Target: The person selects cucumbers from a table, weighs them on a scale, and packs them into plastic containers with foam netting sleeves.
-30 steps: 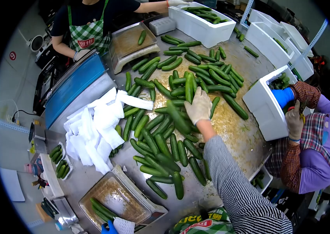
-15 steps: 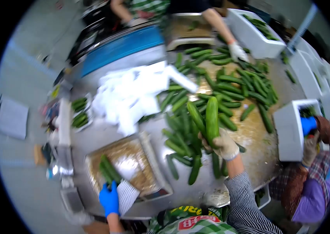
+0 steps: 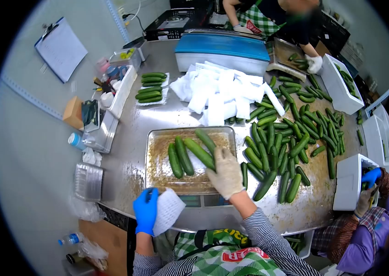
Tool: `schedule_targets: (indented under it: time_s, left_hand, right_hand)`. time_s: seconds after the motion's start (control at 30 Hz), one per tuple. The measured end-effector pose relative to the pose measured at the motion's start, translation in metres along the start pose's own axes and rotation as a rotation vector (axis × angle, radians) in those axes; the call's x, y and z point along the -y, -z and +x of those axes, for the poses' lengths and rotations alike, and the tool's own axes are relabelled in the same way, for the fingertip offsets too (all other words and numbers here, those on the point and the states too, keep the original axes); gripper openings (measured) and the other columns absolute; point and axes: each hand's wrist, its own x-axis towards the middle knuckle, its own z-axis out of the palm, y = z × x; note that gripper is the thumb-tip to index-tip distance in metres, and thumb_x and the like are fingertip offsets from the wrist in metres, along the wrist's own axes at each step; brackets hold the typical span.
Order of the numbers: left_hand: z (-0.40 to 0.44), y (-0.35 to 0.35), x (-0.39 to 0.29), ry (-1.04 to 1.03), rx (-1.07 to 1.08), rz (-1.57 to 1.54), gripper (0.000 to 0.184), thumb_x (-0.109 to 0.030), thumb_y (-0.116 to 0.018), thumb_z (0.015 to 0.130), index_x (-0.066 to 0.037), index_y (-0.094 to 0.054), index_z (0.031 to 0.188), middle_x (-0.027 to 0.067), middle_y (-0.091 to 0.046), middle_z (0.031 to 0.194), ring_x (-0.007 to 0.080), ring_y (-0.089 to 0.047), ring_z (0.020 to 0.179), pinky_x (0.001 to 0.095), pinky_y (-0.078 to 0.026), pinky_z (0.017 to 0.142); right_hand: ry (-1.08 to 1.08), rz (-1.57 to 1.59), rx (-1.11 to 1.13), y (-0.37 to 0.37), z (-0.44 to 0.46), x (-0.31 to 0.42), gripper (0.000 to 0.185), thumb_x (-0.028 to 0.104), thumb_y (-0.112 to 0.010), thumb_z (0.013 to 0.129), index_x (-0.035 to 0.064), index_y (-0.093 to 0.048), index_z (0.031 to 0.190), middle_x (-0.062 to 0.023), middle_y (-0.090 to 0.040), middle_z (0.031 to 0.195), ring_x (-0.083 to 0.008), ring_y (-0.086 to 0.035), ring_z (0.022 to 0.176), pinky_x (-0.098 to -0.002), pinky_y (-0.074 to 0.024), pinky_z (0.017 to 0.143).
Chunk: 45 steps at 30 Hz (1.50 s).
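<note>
My right hand [image 3: 226, 174], in a cream work glove, is closed around the lower ends of two cucumbers [image 3: 199, 153] above a metal tray [image 3: 150, 181]. Left of them, two more cucumbers [image 3: 180, 156] lie side by side on the tray. My left hand [image 3: 145, 212], in a blue glove, pinches a white textured sheet [image 3: 168, 210] at the tray's front edge. To the right of the tray spreads a large pile of loose cucumbers [image 3: 277, 147]. Behind the tray sits a heap of white sheets [image 3: 224, 89].
Two packed trays of cucumbers [image 3: 150, 87] lie at the back left. A blue-lidded box [image 3: 222, 48] stands behind the sheets. White foam boxes [image 3: 348, 184] line the right side, where one person's gloved hands [image 3: 370, 179] reach in. Across the table, another person's white-gloved hand [image 3: 314, 63] is beside a scale.
My right hand has carried two cucumbers from the pile leftward over the tray. My left hand has left the cucumbers on the tray and keeps the sheet. The view has turned.
</note>
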Motion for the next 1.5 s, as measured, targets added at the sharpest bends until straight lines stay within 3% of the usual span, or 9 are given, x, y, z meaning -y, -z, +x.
schedule_targets:
  time_s: [0.07, 0.17, 0.4, 0.5, 0.8, 1.03, 1.27, 1.37, 1.5]
  left_hand:
    - [0.012, 0.037, 0.043, -0.055, -0.127, 0.0, 0.027, -0.021, -0.063, 0.094, 0.003, -0.069, 0.105, 0.0153, -0.072, 0.091, 0.0148, -0.064, 0.081, 0.0317, -0.05, 0.075]
    - [0.027, 0.099, 0.079, 0.03, -0.278, -0.03, 0.028, -0.018, -0.061, 0.093, 0.007, -0.067, 0.104, 0.0142, -0.07, 0.09, 0.0145, -0.06, 0.083, 0.0337, -0.05, 0.077]
    - [0.103, 0.195, 0.173, -0.11, -0.689, 0.888, 0.033, -0.029, -0.059, 0.093, -0.008, -0.064, 0.117, 0.0179, -0.063, 0.116, 0.0375, -0.064, 0.096, 0.0447, -0.052, 0.079]
    - [0.142, 0.221, 0.219, 0.053, -0.342, 1.068, 0.029, -0.03, -0.058, 0.092, -0.008, -0.064, 0.111, 0.0177, -0.061, 0.114, 0.0379, -0.064, 0.092, 0.0453, -0.052, 0.077]
    - [0.184, 0.266, 0.225, -0.208, -0.175, 0.755, 0.017, -0.015, -0.07, 0.07, 0.0, -0.072, 0.076, 0.0232, -0.068, 0.077, 0.04, -0.067, 0.071, 0.0463, -0.053, 0.065]
    - [0.196, 0.262, 0.224, -0.132, -0.211, 0.705, 0.02, -0.013, -0.066, 0.066, 0.004, -0.068, 0.074, 0.0256, -0.065, 0.071, 0.04, -0.067, 0.064, 0.0466, -0.051, 0.058]
    - [0.207, 0.271, 0.247, -0.153, -0.302, 0.807, 0.018, -0.013, -0.061, 0.068, 0.005, -0.065, 0.066, 0.0268, -0.061, 0.064, 0.0404, -0.061, 0.053, 0.0484, -0.045, 0.05]
    - [0.178, 0.267, 0.213, -0.218, -0.449, 0.792, 0.026, -0.02, -0.06, 0.08, 0.004, -0.062, 0.088, 0.0252, -0.064, 0.087, 0.0407, -0.062, 0.079, 0.048, -0.047, 0.07]
    - [0.124, 0.227, 0.153, -0.213, -0.558, 0.788, 0.023, -0.018, -0.056, 0.087, 0.004, -0.057, 0.09, 0.0206, -0.059, 0.085, 0.0374, -0.055, 0.076, 0.0453, -0.046, 0.073]
  right_hand:
    - [-0.173, 0.157, 0.072, 0.018, -0.009, 0.001, 0.055, 0.02, -0.07, 0.079, -0.0072, -0.052, 0.123, -0.0319, -0.057, 0.116, -0.0428, -0.058, 0.105, -0.0463, -0.0466, 0.095]
    - [-0.077, 0.047, -0.322, 0.012, -0.052, -0.038, 0.048, 0.017, -0.07, 0.085, -0.0046, -0.056, 0.125, -0.0214, -0.059, 0.124, -0.0296, -0.062, 0.105, -0.0358, -0.0507, 0.092]
    - [-0.588, 0.592, -0.321, 0.041, -0.115, -0.079, 0.028, 0.011, -0.061, 0.093, -0.0058, -0.063, 0.115, -0.0112, -0.068, 0.105, -0.0159, -0.061, 0.094, -0.0279, -0.0486, 0.086]
    - [-0.635, 0.59, -0.326, 0.038, -0.13, -0.08, 0.025, 0.01, -0.06, 0.094, -0.0058, -0.065, 0.112, -0.0097, -0.067, 0.103, -0.0144, -0.06, 0.093, -0.0267, -0.048, 0.085]
    - [-0.629, 0.665, -0.29, 0.018, -0.147, -0.046, 0.021, 0.009, -0.058, 0.095, -0.0056, -0.065, 0.109, -0.0064, -0.066, 0.093, -0.0098, -0.058, 0.081, -0.0237, -0.0482, 0.074]
    - [-0.441, 0.599, -0.317, -0.004, -0.123, -0.022, 0.022, 0.01, -0.061, 0.093, -0.003, -0.066, 0.11, -0.0101, -0.069, 0.093, -0.0137, -0.063, 0.084, -0.0264, -0.0505, 0.078]
    - [-0.003, -0.096, -0.09, -0.014, -0.032, 0.045, 0.047, 0.011, -0.067, 0.079, 0.0004, -0.057, 0.123, -0.0188, -0.065, 0.092, -0.0299, -0.067, 0.089, -0.0401, -0.0547, 0.075]
    - [-0.094, -0.361, -0.021, -0.055, -0.004, 0.038, 0.046, 0.019, -0.065, 0.082, 0.0034, -0.053, 0.124, -0.0173, -0.063, 0.09, -0.0301, -0.065, 0.081, -0.0395, -0.0547, 0.073]
    - [-0.243, 0.381, 0.085, -0.033, -0.012, 0.029, 0.059, 0.028, -0.053, 0.093, -0.003, -0.038, 0.14, -0.0295, -0.06, 0.11, -0.0432, -0.063, 0.098, -0.0466, -0.052, 0.086]
